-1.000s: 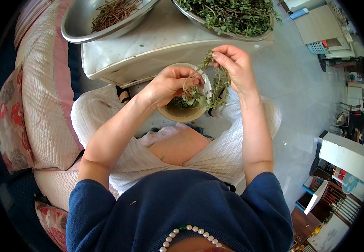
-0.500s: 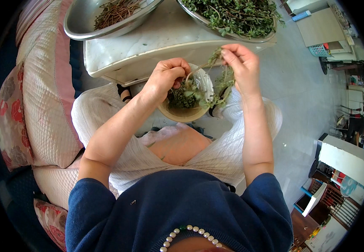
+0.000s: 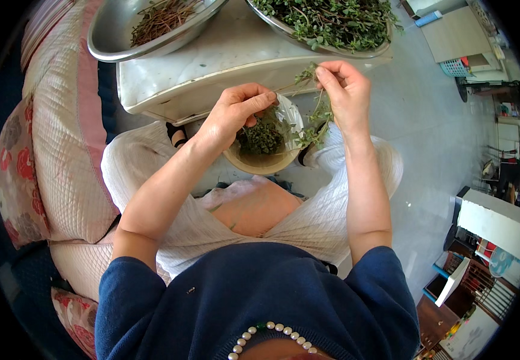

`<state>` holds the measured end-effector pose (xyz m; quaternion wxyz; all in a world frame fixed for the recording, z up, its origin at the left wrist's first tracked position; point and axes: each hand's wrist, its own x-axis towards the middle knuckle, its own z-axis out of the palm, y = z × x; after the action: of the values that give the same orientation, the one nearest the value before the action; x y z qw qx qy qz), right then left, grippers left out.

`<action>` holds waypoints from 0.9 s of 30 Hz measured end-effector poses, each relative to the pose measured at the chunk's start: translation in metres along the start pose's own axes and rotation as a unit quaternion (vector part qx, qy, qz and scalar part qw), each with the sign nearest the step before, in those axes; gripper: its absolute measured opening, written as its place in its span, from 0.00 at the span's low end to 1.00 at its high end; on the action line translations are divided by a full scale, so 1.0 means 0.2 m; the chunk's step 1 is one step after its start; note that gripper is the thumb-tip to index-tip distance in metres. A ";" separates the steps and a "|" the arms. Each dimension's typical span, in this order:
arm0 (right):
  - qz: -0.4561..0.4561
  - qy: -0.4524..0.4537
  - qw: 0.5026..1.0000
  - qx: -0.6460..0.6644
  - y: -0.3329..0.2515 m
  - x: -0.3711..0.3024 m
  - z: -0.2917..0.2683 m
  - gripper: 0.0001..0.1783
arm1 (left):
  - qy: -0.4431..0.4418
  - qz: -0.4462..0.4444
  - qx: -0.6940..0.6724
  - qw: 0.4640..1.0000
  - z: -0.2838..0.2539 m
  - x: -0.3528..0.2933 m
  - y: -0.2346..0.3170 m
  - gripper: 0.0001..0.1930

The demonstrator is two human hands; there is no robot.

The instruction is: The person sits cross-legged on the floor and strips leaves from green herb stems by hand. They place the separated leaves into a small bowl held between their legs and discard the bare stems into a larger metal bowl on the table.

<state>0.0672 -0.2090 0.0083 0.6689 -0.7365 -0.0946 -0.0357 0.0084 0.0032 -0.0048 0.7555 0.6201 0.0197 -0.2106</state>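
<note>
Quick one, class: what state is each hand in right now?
Left hand: curled; whether it grips anything cannot be told.
Right hand: closed, pinching leafy green stems.

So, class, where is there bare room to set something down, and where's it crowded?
Free: the white tabletop between the stem basin and the greens basin; the pale floor between the right knee and the furniture at right. Crowded: the tan tub, with greens inside, left hand over its rim and right hand holding a sprig nearby.

both basins (image 3: 114,27): cut off above | tub (image 3: 261,164): partly hidden (by left hand (image 3: 239,113))
</note>
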 end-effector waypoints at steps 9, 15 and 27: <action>0.026 0.001 0.995 0.099 0.02 0.04 -0.06 0.05 | -0.039 0.008 -0.120 0.992 -0.02 -0.02 0.00 0.04; 0.034 -0.011 0.995 0.098 0.02 0.03 -0.04 0.05 | -0.016 0.007 -0.054 0.998 -0.03 -0.01 0.01 0.05; -0.003 0.008 1.000 0.013 0.02 0.02 -0.04 0.04 | 0.129 0.173 0.204 0.955 -0.05 0.03 -0.04 0.09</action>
<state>0.0718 -0.2161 0.0058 0.6792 -0.7269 -0.0917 -0.0423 0.0136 0.0091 -0.0158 0.6290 0.7766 -0.0334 0.0056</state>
